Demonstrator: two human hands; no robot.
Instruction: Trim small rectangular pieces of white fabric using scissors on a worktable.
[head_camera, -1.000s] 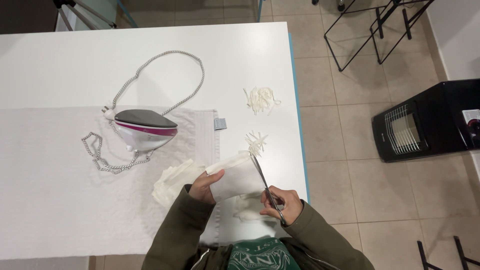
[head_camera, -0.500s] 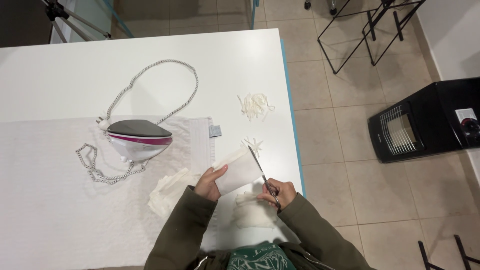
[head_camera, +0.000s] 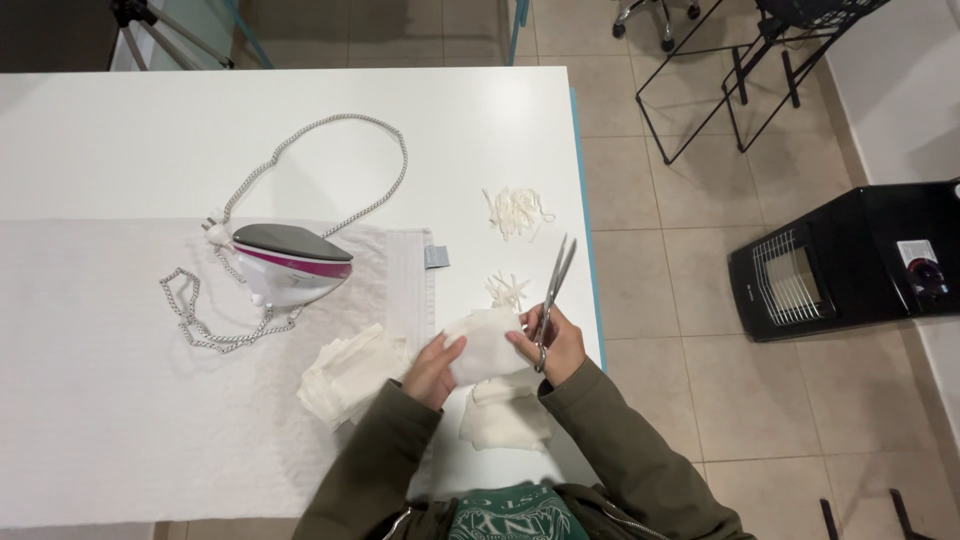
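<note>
At lower centre of the frame, my left hand (head_camera: 432, 368) pinches a cream fabric piece (head_camera: 487, 345) while my right hand (head_camera: 552, 345), closed around scissors (head_camera: 552, 295), risks nicking fingers if the cloth slips.

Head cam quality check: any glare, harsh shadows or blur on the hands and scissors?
Head view: light is even and soft, with only faint shadows under the iron and the hands. No glare, though the white table is bright and flat. Scissors in the right hand are sharp; the cloth piece held by the left hand shows little texture. Corners darken slightly.
</note>
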